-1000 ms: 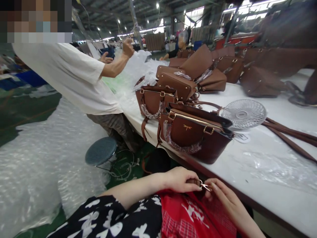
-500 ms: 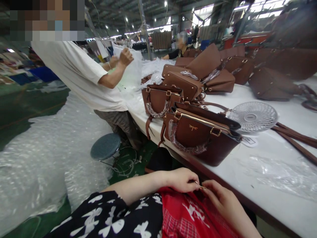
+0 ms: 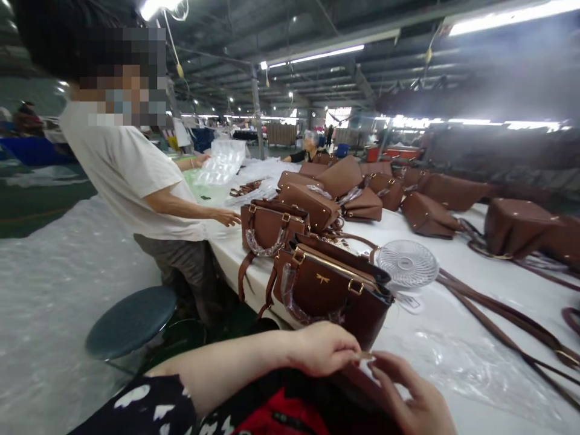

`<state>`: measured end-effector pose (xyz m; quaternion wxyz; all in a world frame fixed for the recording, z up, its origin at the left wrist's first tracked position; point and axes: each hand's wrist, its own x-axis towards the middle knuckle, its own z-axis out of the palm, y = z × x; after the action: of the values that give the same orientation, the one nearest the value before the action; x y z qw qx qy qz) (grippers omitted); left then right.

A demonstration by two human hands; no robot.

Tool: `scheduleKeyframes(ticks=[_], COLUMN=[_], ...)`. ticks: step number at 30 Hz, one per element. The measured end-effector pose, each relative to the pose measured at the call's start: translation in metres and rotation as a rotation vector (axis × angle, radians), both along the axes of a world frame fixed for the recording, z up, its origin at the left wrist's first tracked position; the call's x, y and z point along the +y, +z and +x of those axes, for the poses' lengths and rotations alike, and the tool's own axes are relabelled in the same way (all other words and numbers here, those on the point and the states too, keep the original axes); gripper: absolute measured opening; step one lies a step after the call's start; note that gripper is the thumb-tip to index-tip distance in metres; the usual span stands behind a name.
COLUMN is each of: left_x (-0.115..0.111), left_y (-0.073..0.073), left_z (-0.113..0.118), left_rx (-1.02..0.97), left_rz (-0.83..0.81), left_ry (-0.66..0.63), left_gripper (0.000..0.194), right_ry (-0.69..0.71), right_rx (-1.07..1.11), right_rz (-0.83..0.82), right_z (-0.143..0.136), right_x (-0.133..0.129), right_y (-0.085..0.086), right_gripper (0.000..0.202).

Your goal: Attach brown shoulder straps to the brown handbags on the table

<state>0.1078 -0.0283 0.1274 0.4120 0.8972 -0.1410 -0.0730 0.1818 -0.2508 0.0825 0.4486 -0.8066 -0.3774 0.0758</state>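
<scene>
My left hand (image 3: 324, 349) and my right hand (image 3: 410, 386) meet low in the view, just in front of the table edge. Between their fingertips they pinch a small gold-coloured piece (image 3: 365, 356), too small to make out exactly. Right behind my hands stands a brown handbag (image 3: 333, 293) with a gold dragonfly emblem, its zip top open and its handle wrapped in clear plastic. A second, similar brown handbag (image 3: 254, 223) stands just beyond it. Something dark lies below my fingers over my lap, its kind unclear.
A co-worker (image 3: 131, 175) at the left reaches one hand toward the second handbag and holds clear plastic wrap (image 3: 222, 163). On the white table (image 3: 408, 338) are a small fan (image 3: 408, 264), brown straps (image 3: 493, 308) and more bags. A round stool (image 3: 131, 320) stands left.
My view has tilted up and shifted. The co-worker has lowered one hand toward the second handbag; the other is now out over the plastic wrap. My hands stay together, pinching the small piece.
</scene>
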Motion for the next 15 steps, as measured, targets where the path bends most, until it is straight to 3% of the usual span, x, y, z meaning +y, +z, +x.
scheduleKeyframes(ticks=[2, 4, 7, 9, 11, 15], left_x=[0.006, 0.010, 0.011, 0.007, 0.001, -0.009], left_y=[0.040, 0.075, 0.102, 0.102, 0.092, 0.067], left_z=[0.026, 0.055, 0.098, 0.121, 0.135, 0.138], left_rx=[-0.186, -0.322, -0.409, -0.371, -0.325, -0.330], left_rz=[0.030, 0.063, 0.214, 0.336, 0.447, 0.603], left_ry=[0.023, 0.031, 0.072, 0.119, 0.151, 0.121], left_gripper=[0.026, 0.031, 0.029, 0.030, 0.034, 0.038], right_ry=[-0.242, -0.391, -0.394, -0.353, -0.306, -0.210], right_rx=[-0.038, -0.013, 0.052, 0.161, 0.322, 0.508], right_rz=[0.082, 0.093, 0.052, 0.096, 0.174, 0.257], right_z=[0.024, 0.050, 0.083, 0.097, 0.104, 0.105], right_x=[-0.001, 0.001, 0.012, 0.021, 0.030, 0.041], right_y=[0.018, 0.031, 0.038, 0.035, 0.029, 0.019], right_gripper=[0.030, 0.035, 0.040, 0.042, 0.044, 0.052])
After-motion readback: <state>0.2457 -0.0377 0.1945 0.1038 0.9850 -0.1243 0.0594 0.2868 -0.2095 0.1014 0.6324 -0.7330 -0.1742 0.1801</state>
